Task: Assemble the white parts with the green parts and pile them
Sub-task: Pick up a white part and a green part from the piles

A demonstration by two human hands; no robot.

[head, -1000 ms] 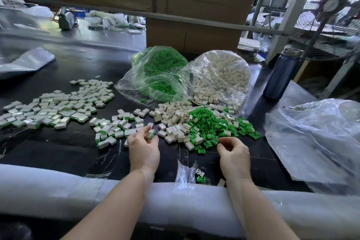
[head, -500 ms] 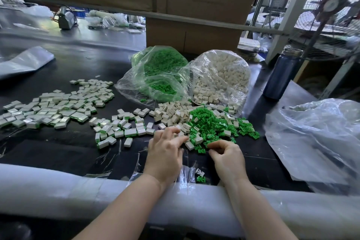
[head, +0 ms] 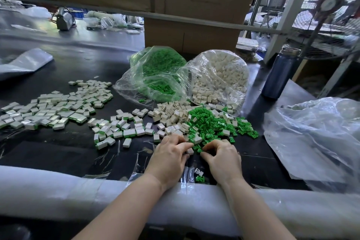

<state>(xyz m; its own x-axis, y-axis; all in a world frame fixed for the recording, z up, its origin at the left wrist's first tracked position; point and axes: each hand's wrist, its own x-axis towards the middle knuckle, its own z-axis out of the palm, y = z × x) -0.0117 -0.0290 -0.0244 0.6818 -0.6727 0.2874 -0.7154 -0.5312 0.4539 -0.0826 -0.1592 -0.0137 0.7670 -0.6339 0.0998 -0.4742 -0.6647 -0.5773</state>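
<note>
**Both hands meet at the near edge of the loose parts**

The left hand (head: pixel 169 159) and the right hand (head: pixel 224 159) come together at the near edge of the counter (head: pixel 58 154), fingers curled inward toward each other. Just off the left fingers lies a white part (head: pixel 190 151), touching or nearly touching them — whether they actually pinch it cannot be told, since the knuckles cover the grip. The right fingers curl down into the near fringe of the green parts (head: pixel 210 122); they seem to close on one green piece, but the piece itself is hidden.

The loose white parts (head: pixel 171 113) lie straight ahead of the left fingers, and the green heap sits ahead of the right fingers and slightly outward. So each hand is nearer its own colour. The gap between the two sets of fingers is small, and the white piece lies in it — its long axis is too small to read.

My judgement: the coming move is to bring a green piece into a white one between the fingertips, then carry it leftward. The finished pieces (head: pixel 58 109) spread well out beyond the left fingers, so the left hand is the nearer one for piling.
</note>
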